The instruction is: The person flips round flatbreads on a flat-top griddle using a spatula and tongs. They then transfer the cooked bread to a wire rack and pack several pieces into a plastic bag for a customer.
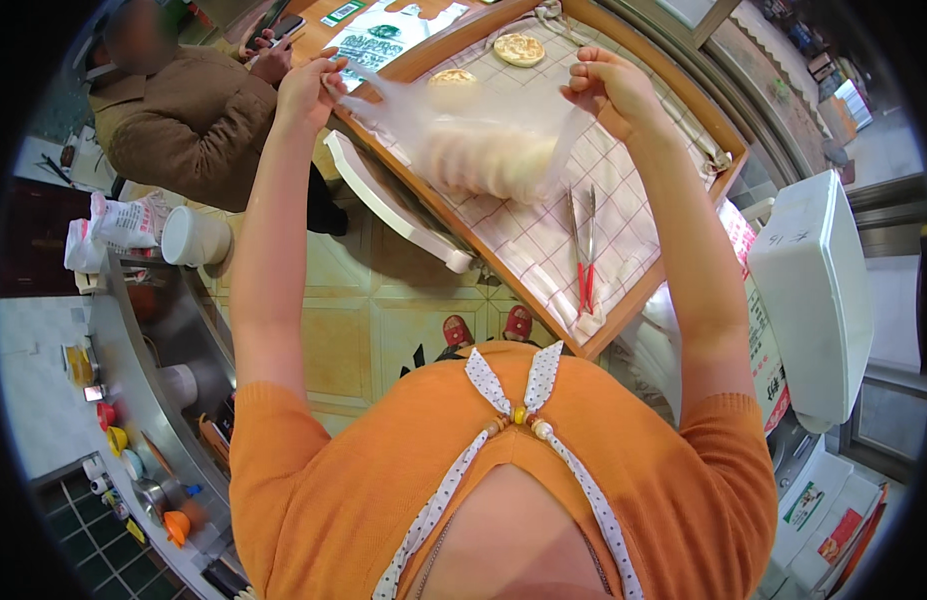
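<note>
Between my raised hands hangs a thin clear plastic bag (393,108) with a row of round flatbreads (478,163) inside, seen blurred through the film. My left hand (311,92) pinches one upper corner of the bag. The fingers of my right hand (615,92) are curled closed on its other upper side. Under the bag is a wooden-framed tray (513,290) lined with checked cloth (518,228). Two loose flatbreads lie on that cloth, one flatbread (519,50) at the far end and another flatbread (453,78) partly behind the bag. Red-handled metal tongs (585,255) rest below my right hand.
At the far left a person in a brown jacket (188,125) holds a phone (283,28). Printed plastic bags (393,45) lie on the table beyond. A white chair (383,205) stands beside the tray, a white foam box (813,290) at right, a white bucket (195,237) at left.
</note>
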